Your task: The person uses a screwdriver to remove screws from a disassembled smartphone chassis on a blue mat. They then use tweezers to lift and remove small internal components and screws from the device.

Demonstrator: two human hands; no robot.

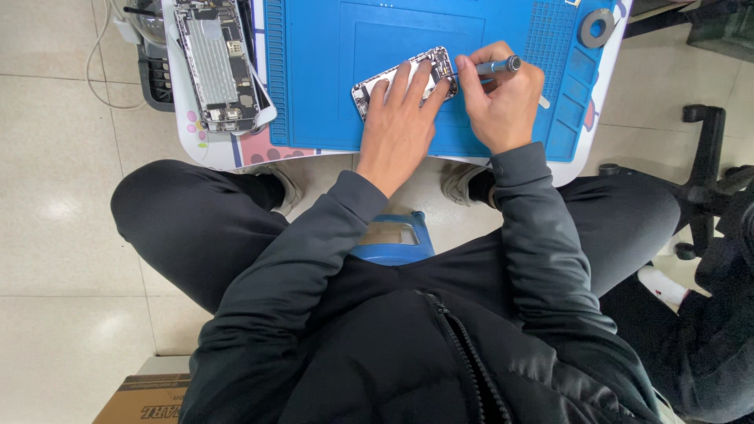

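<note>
An opened phone body lies tilted on the blue work mat. My left hand rests flat on it, fingers spread over its inner parts and pressing it down. My right hand grips a small grey-handled screwdriver, its tip at the phone's right end. Most of the phone's inside is hidden under my left fingers.
A second opened phone with its screen panel lies at the mat's left on the small white table. A grey tape roll sits at the mat's right corner. A blue stool shows between my knees, a black chair base right, a cardboard box bottom left.
</note>
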